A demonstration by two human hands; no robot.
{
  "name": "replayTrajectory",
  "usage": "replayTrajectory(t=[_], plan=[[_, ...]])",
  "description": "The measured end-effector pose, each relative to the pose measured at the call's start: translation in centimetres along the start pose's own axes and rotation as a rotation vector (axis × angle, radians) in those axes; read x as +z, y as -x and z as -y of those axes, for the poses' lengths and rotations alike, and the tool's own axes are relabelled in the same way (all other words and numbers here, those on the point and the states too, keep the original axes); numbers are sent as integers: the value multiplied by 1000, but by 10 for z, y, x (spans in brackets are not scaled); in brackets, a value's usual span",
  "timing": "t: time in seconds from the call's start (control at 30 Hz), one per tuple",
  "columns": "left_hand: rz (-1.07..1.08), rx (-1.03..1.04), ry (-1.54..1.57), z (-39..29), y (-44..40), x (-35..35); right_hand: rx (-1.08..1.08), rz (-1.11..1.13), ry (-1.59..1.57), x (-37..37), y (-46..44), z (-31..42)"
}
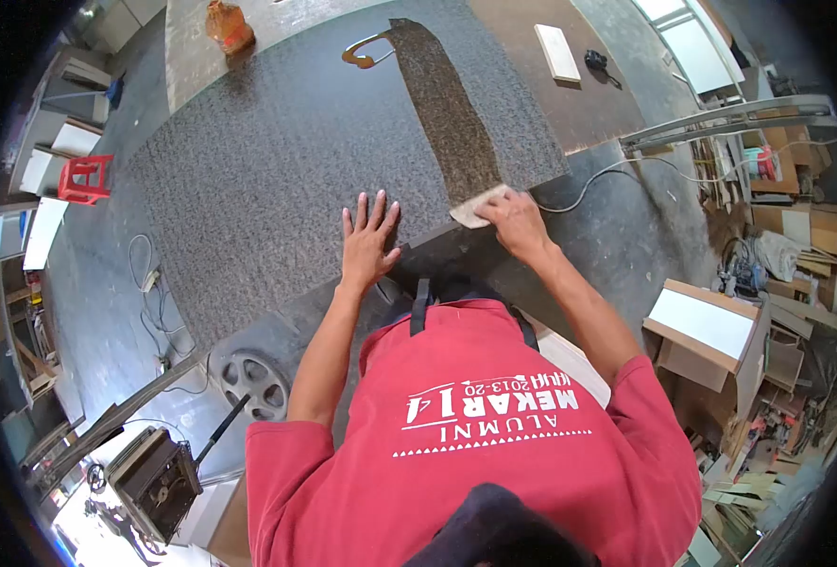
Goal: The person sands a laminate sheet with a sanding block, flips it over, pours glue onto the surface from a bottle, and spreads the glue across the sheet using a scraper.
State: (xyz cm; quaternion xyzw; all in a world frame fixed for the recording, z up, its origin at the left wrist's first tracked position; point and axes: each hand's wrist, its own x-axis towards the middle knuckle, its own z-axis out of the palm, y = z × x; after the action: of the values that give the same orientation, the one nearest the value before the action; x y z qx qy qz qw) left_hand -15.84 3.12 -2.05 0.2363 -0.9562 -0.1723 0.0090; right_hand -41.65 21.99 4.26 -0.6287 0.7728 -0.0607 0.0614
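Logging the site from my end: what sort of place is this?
Probably a woodworking or furniture workshop: board offcuts heaped at the right, a boxy white-topped unit near them, and a large speckled sheet under the person's left hand.

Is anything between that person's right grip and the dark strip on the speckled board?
Only the pale scraper in the right grip, at the near end of the dark strip; nothing else visible intervenes.

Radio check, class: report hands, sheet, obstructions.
Right hand grips pale flat piece at near end of dark strip. Left hand rests on speckled sheet. Possible obstruction: curved object near strip's far end.
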Motion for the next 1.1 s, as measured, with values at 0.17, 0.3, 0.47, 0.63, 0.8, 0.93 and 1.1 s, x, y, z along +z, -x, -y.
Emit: replayTrajectory(t=[0.17, 0.3, 0.47, 0.63, 0.8, 0.93, 1.1], plan=[[-82, 37, 130, 4, 0, 1, 175, 196, -355, -63, 25, -7], [-47, 11, 71, 6, 0, 4, 384, 32, -615, -96, -6, -47], [-7, 13, 59, 2, 0, -2, 216, -53, -635, -99, -84, -98], [79, -45, 99, -9, -8, -20, 59, -185, -361, -84, -211, -144], [19, -162, 229, -23, -18, -29, -128, -412, -164, -21, -352, -168], [-55, -285, 257, -48, -23, -27, -134, -234, 83, 0, -371, -146], [-147, -392, 350, -41, -31, -14, -376, -339, -9, -4, -403, -123]])
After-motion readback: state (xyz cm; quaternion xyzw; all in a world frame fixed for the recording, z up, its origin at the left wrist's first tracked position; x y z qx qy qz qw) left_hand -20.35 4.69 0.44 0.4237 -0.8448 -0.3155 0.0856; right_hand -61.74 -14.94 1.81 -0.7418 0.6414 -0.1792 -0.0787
